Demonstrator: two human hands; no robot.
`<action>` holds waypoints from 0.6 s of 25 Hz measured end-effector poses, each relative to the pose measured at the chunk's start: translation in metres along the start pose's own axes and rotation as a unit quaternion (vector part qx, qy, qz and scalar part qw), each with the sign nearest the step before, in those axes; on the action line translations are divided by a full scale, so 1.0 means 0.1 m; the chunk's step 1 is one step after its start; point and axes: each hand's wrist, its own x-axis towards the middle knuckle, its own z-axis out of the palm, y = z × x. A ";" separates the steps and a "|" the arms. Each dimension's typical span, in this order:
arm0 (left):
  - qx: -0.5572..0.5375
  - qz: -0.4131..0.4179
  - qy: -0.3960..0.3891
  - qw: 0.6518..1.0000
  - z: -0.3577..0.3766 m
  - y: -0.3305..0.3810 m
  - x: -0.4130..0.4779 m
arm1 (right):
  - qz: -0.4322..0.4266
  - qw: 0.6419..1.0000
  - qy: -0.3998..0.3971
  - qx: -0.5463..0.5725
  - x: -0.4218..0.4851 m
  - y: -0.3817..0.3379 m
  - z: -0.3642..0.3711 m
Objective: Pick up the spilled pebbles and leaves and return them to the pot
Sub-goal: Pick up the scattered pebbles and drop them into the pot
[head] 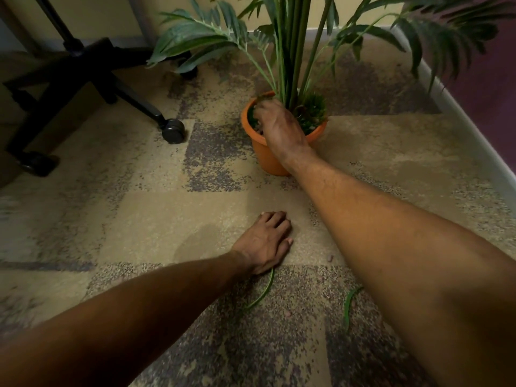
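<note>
Nearest the person, two green leaves lie on the patterned carpet (156,219). The right-hand leaf (349,304) sits just beside the right forearm, its long axis running toward and away from the person with a curl at the far end. The left-hand leaf (262,291) runs diagonally, and its far tip disappears under the heel of the left hand (266,241).

The left hand lies palm down on the carpet, fingers (275,220) curled loosely; whether they grip the leaf tip cannot be determined. A small pinkish pebble (330,257) lies just beside this hand, toward the right forearm. The left hand is the nearer one to both leaves and the pebble.

Farther off, the right hand (276,122) reaches into the orange pot (264,152), fingers bent downward inside the rim; any contents are hidden.

Open carpet lies between hand and pot. An office chair base (92,79) stands well apart on the left; a wall skirting (458,107) bounds the right.
</note>
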 end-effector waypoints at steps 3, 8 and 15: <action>0.000 -0.004 -0.014 1.000 -0.03 -0.01 0.00 | 0.011 0.999 -0.017 0.039 -0.03 -0.04 -0.06; -0.004 -0.013 -0.043 0.999 -0.11 -0.03 0.01 | -0.010 1.000 -0.016 0.025 -0.23 -0.09 -0.18; 0.006 -0.059 -0.102 0.993 -0.12 0.01 -0.01 | -0.005 0.997 -0.028 -0.065 -0.82 -0.02 -0.24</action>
